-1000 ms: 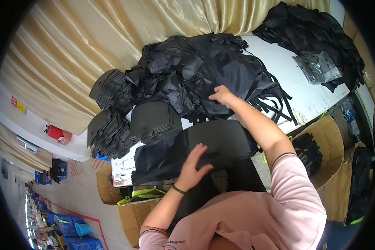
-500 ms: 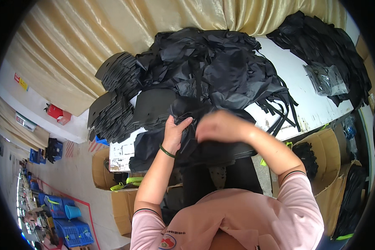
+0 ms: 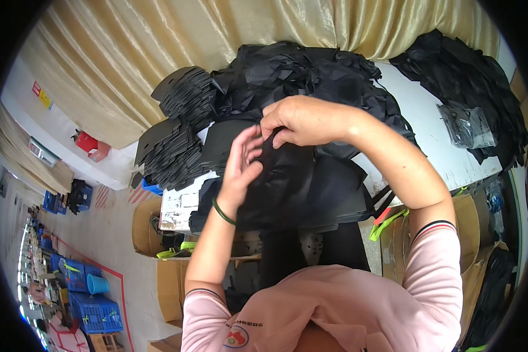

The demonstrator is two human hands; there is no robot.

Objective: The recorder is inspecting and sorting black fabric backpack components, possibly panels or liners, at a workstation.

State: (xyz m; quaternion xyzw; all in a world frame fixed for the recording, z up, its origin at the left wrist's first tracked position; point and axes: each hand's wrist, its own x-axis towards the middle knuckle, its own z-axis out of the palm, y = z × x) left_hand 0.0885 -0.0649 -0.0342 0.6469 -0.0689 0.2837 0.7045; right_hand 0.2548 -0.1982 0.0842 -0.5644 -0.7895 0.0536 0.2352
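Note:
My right hand [image 3: 296,120] is closed in a pinch at the top edge of a piece of black fabric [image 3: 284,176]. The cloth spreads from there down to the table's near edge. To its left, my left hand [image 3: 242,167] is open, fingers apart and slightly curled beside the cloth, with a dark green bangle on the wrist. Just behind the left hand lies a stack of flat black panels [image 3: 216,148]. A large heap of crumpled black fabric [image 3: 311,70] covers the table beyond both hands.
More black panel stacks [image 3: 173,149] stand at the table's left end. A clear plastic packet [image 3: 468,125] and another black fabric pile [image 3: 460,76] lie at the right. Cardboard boxes [image 3: 170,287] flank my legs. A gold curtain [image 3: 217,29] hangs behind the white table [image 3: 179,210].
My right hand has moved away from me, and the black fabric now spreads out below it. My left hand's fingers, earlier at the cloth, are now apart beside it. The view has shifted slightly.

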